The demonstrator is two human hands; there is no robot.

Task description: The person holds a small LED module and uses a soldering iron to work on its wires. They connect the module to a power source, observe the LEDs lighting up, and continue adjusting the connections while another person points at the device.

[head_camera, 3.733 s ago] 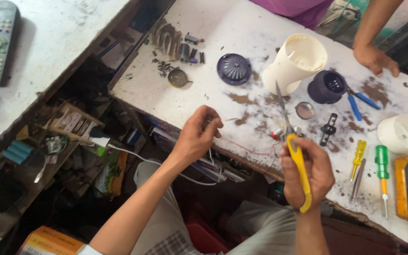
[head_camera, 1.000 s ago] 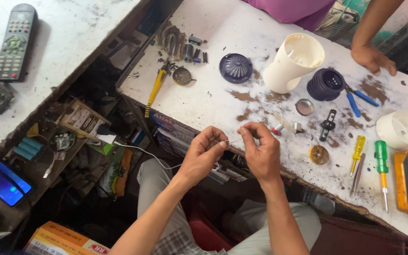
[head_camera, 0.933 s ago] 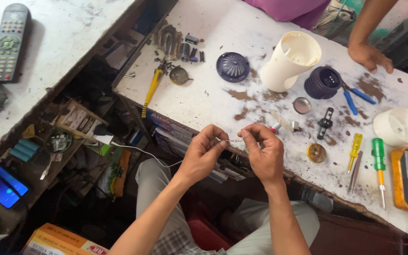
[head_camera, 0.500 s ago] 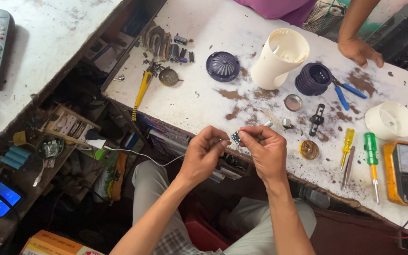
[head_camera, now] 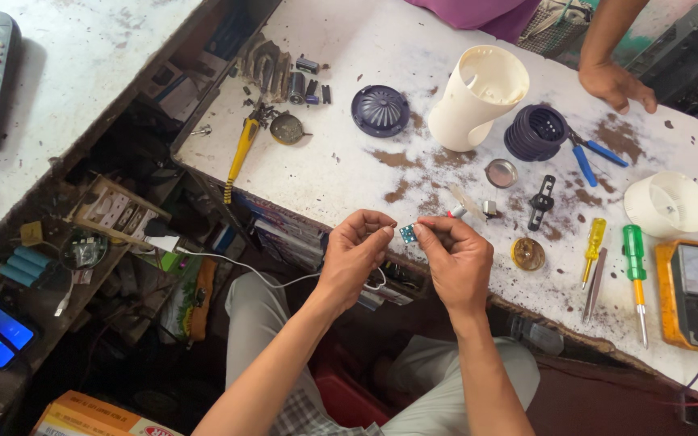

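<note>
Both hands have drawn closer together than a second ago, now meeting on a tiny blue-green square circuit board (head_camera: 407,233) at the near edge of the stained white workbench (head_camera: 349,161).
Left hand (head_camera: 355,257) and right hand (head_camera: 456,262) pinch it between fingertips (head_camera: 387,232); the appliance lies dismantled: cream plastic housing (head_camera: 478,98), dark ribbed cap (head_camera: 536,133), yellow-handled pliers (head_camera: 238,155) set aside, reassembly seemingly unstarted.

A tiny square circuit board (head_camera: 407,234) — teal-green, dotted with pale contacts — held up just off the workbench edge.
</note>
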